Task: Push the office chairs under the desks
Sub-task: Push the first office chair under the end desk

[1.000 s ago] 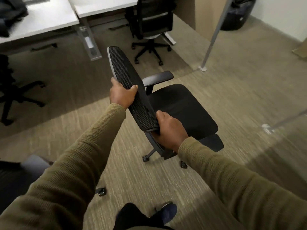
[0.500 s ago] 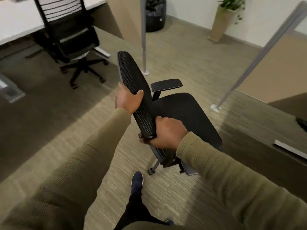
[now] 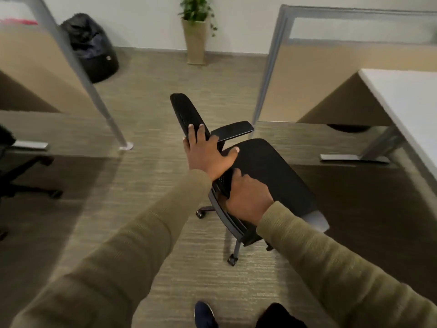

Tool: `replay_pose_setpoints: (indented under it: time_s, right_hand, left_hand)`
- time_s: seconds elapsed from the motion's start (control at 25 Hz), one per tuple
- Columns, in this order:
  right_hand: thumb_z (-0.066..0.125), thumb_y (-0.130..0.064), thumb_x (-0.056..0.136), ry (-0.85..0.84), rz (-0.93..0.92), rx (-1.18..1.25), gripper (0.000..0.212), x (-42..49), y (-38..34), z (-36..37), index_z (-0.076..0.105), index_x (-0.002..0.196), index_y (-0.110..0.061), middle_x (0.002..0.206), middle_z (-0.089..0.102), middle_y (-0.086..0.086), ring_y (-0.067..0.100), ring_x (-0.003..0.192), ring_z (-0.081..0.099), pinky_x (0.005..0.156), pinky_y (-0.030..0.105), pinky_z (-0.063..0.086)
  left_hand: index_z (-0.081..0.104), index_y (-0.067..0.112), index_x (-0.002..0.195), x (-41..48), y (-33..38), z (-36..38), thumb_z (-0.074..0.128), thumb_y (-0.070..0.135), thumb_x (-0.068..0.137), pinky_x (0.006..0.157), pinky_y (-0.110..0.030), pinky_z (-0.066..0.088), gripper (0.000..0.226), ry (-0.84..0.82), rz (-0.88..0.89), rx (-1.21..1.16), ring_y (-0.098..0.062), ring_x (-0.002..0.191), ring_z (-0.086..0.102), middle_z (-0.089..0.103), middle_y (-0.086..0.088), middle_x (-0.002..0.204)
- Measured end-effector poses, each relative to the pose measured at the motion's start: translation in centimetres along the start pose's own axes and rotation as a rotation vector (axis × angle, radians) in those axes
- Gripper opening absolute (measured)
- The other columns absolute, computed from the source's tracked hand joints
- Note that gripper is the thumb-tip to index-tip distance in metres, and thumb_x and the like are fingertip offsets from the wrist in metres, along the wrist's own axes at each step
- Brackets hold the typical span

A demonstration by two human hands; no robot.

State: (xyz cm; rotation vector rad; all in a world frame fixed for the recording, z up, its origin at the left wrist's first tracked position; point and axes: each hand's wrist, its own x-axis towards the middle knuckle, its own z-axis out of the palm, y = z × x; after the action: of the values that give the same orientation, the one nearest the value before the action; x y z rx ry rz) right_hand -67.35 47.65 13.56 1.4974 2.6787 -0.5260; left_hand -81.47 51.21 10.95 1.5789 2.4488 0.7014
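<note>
A black mesh office chair (image 3: 267,171) on castors stands on the carpet in front of me, its seat turned toward the right. My left hand (image 3: 208,152) lies over the top edge of the backrest, fingers spread across it. My right hand (image 3: 248,200) grips the near end of the backrest, lower down. A white desk (image 3: 406,100) with a grey metal leg stands at the right, a short way beyond the seat. The chair's base is mostly hidden under the seat and my arms.
A tan partition with a grey frame (image 3: 272,67) rises behind the desk. Another partition post (image 3: 94,95) slants at the left. Also in view: a black bag (image 3: 92,48) by the wall, a potted plant (image 3: 196,31), another chair base (image 3: 26,174) at far left.
The chair has swung round to the right with me, and the white desk has come into view. My left hand has shifted from a grip to lying flatter over the backrest top.
</note>
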Motion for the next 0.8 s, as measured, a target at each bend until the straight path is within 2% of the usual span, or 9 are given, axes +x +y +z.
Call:
replay_pose_setpoints:
  time_s: [0.24, 0.4, 0.6, 0.8]
  right_hand:
    - [0.053, -0.045, 0.095, 0.090, 0.176, 0.068, 0.045, 4.4, 5.6, -2.6, 0.041, 0.123, -0.011, 0.114, 0.060, 0.014, 0.034, 0.100, 0.064, 0.078, 0.041, 0.050]
    - [0.055, -0.044, 0.094, 0.115, 0.176, 0.056, 0.042, 7.7, 10.2, -4.5, 0.044, 0.117, -0.011, 0.109, 0.062, 0.013, 0.031, 0.095, 0.065, 0.075, 0.039, 0.050]
    - [0.057, -0.045, 0.091, 0.121, 0.198, 0.069, 0.040, 11.9, 16.3, -7.2, 0.046, 0.113, -0.013, 0.101, 0.063, 0.009, 0.027, 0.086, 0.065, 0.074, 0.039, 0.053]
    - [0.060, -0.047, 0.089, 0.158, 0.236, 0.088, 0.041, 15.8, 22.0, -9.1, 0.046, 0.109, -0.013, 0.097, 0.063, 0.007, 0.028, 0.085, 0.066, 0.066, 0.035, 0.046]
  left_hand:
    - [0.070, 0.026, 0.114, 7.0, 5.7, 4.1, 0.043, 0.083, 0.075, 0.121, -0.062, -0.003, 0.075, -0.136, 0.159, 0.042, -0.038, 0.153, -0.006, 0.037, -0.007, 0.157]
    - [0.071, 0.030, 0.107, 11.5, 9.3, 6.8, 0.028, 0.090, 0.074, 0.119, -0.066, -0.007, 0.080, -0.210, 0.252, 0.111, -0.038, 0.153, -0.005, 0.043, -0.003, 0.153]
    - [0.071, 0.035, 0.083, 17.2, 14.4, 10.0, 0.012, 0.096, 0.072, 0.114, -0.068, -0.015, 0.085, -0.279, 0.336, 0.187, -0.031, 0.154, 0.003, 0.052, 0.004, 0.146]
    - [0.073, 0.035, 0.082, 22.3, 19.7, 13.0, 0.006, 0.094, 0.071, 0.114, -0.069, -0.016, 0.090, -0.305, 0.432, 0.215, -0.029, 0.153, 0.009, 0.054, 0.004, 0.144]
